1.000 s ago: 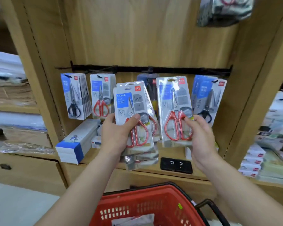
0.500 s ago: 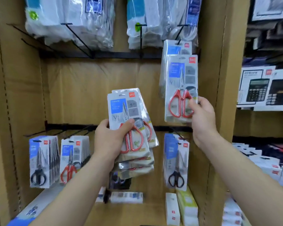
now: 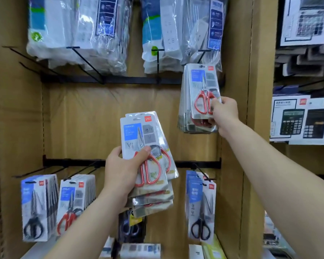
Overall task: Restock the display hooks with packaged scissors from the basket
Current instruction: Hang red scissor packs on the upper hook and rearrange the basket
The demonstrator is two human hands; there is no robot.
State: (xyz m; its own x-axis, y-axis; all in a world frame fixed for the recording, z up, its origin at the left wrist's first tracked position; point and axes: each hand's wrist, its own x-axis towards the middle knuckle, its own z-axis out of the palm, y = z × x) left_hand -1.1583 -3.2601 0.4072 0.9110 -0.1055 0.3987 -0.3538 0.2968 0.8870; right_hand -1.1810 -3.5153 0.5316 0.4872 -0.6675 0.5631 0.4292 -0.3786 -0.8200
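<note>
Packaged scissors (image 3: 145, 146) with red handles lie fanned in a stack in my left hand (image 3: 123, 171), near the middle of my view. My thumb is curled over the front card and my fingers wrap round behind. At 2 o'clock my right hand (image 3: 223, 114) pinches the lower right corner of a single red-handled pack (image 3: 201, 86). I hold it upright against a bunch of hanging packs (image 3: 182, 116) of the same kind at the right end of the upper rail (image 3: 120, 80). I cannot tell whether its hang hole is on a hook. Bagged power strips (image 3: 79, 30) hang from 11 to 1 o'clock. Along the lower rail (image 3: 73, 162), black-handled packs (image 3: 36, 208) and orange-handled shears (image 3: 73, 204) hang at 7 o'clock, and more black-handled scissors (image 3: 201, 208) hang at 5 o'clock. Boxed calculators (image 3: 297, 120) fill the neighbouring bay at 3 o'clock.
</note>
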